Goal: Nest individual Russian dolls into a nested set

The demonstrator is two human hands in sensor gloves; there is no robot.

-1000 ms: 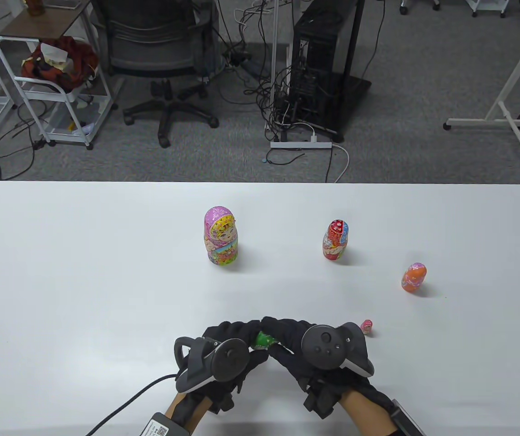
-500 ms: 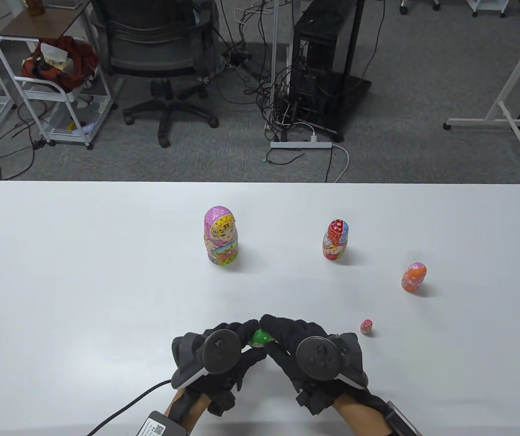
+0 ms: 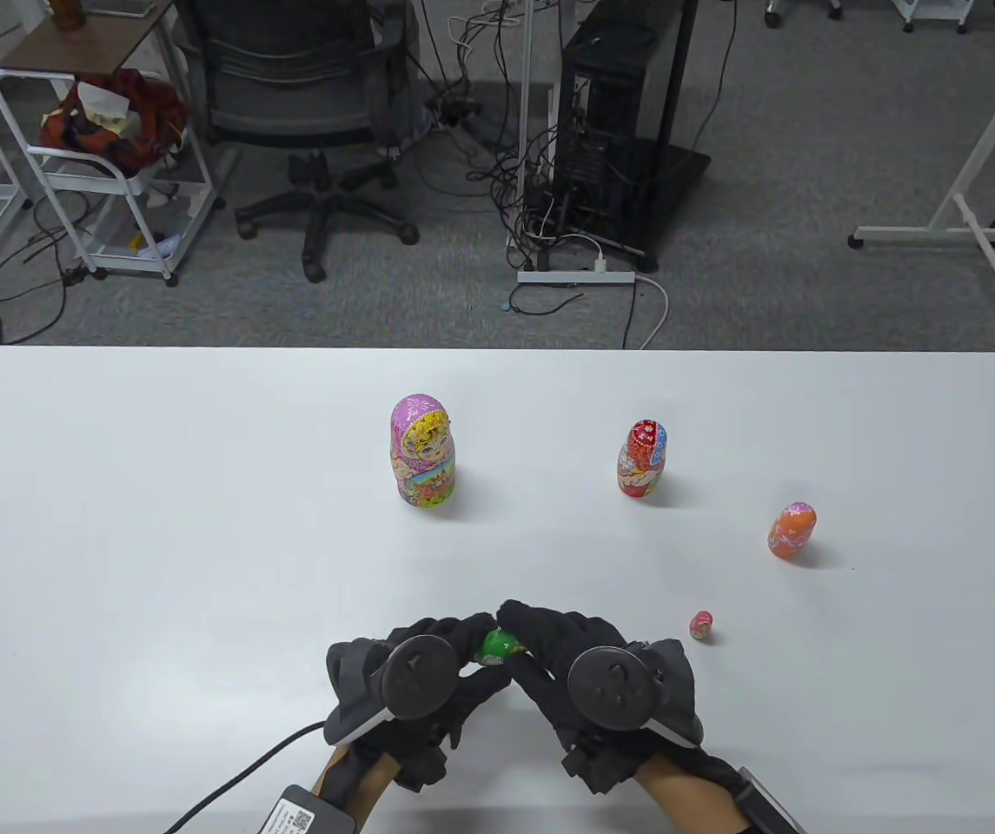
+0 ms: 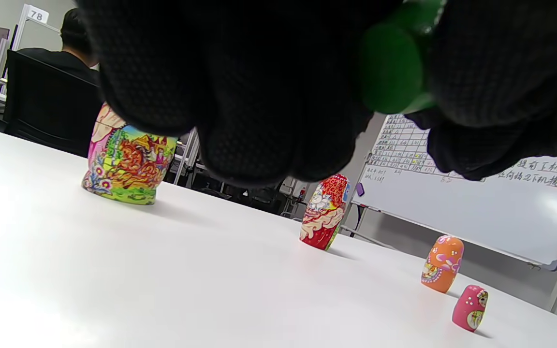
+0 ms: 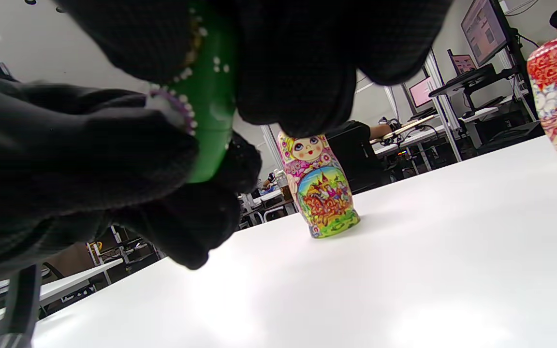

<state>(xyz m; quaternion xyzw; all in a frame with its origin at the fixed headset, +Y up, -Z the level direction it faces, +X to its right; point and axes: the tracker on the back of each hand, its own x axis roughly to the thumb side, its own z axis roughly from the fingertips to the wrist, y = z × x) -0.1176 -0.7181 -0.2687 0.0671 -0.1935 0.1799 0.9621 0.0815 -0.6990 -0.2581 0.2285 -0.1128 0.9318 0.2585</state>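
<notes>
Both hands grip a small green doll [image 3: 497, 645] between them, raised a little above the table near its front edge. My left hand [image 3: 441, 651] holds one end and my right hand [image 3: 540, 643] the other; the green doll also shows in the left wrist view [image 4: 392, 67] and in the right wrist view [image 5: 208, 96]. A large pink doll [image 3: 422, 450] stands mid-table. A red doll [image 3: 641, 459] stands to its right, an orange doll [image 3: 792, 530] farther right. A tiny pink doll [image 3: 701, 625] stands just right of my right hand.
The white table [image 3: 158, 539] carries only the dolls. A cable [image 3: 236, 773] runs from my left wrist off the front edge. Beyond the far edge are a chair, a computer tower and carts on the floor.
Both hands drew slightly toward the front edge with the green doll between them, and the tiny pink doll came fully into sight beside my right hand.
</notes>
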